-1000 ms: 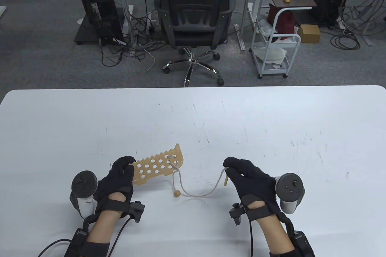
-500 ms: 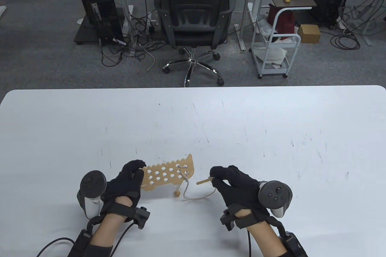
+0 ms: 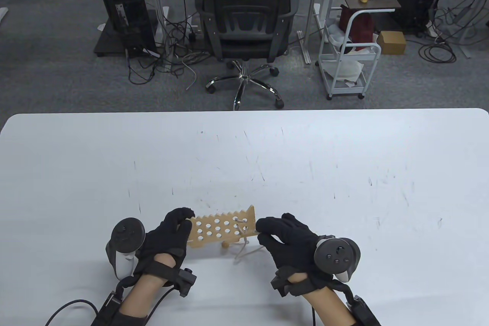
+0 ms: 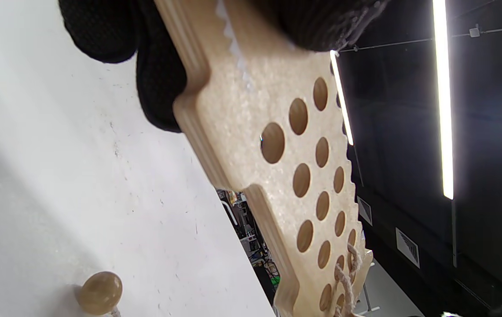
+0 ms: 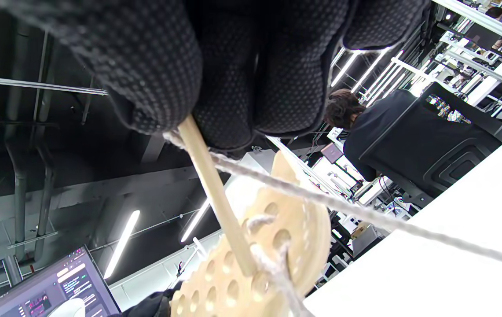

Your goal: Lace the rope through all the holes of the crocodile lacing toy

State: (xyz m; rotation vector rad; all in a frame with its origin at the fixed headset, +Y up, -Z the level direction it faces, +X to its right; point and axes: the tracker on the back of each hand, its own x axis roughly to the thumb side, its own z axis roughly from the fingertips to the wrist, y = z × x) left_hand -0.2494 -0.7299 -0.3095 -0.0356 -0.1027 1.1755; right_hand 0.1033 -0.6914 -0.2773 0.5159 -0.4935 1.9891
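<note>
Crocodile board held by left hand; right hand pinches wooden needle.

Gloved left hand holding crocodile board, rope laced far end, bead on table

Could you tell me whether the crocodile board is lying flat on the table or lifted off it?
Lifted: the left hand grips one end of the crocodile board, and the left wrist view shows its underside clear above the table.

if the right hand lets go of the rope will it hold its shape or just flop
Probably flop: the rope already sags in a slack loop onto the table. Its wooden needle, pinched by the right hand, looks rigid and should stay straight. The round bead on the table could roll.
</note>
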